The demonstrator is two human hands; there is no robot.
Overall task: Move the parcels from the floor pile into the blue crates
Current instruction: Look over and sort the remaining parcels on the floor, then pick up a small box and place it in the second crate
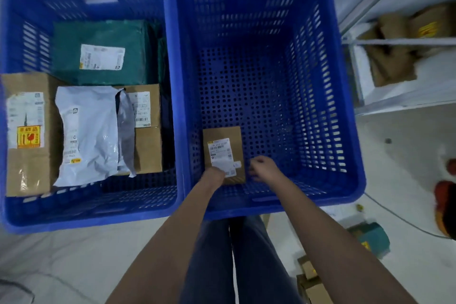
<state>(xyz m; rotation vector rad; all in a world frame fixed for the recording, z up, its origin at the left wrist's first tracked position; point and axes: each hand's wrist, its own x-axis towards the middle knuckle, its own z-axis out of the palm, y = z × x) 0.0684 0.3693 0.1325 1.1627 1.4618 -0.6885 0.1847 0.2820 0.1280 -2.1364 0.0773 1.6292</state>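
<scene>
Left hand (214,175) holding small brown parcel (223,153) | right hand (261,168) loosely curled, empty | right blue crate (345,131)

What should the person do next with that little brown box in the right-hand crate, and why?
Probably let go and lift both hands out. The small brown box already lies flat on the floor of the right crate, with the left hand at its near edge and the right hand beside it. More parcels wait on the ground.

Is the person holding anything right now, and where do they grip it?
The left hand touches the small brown cardboard parcel at its near bottom edge; whether it grips is unclear. The right hand holds nothing.
</scene>
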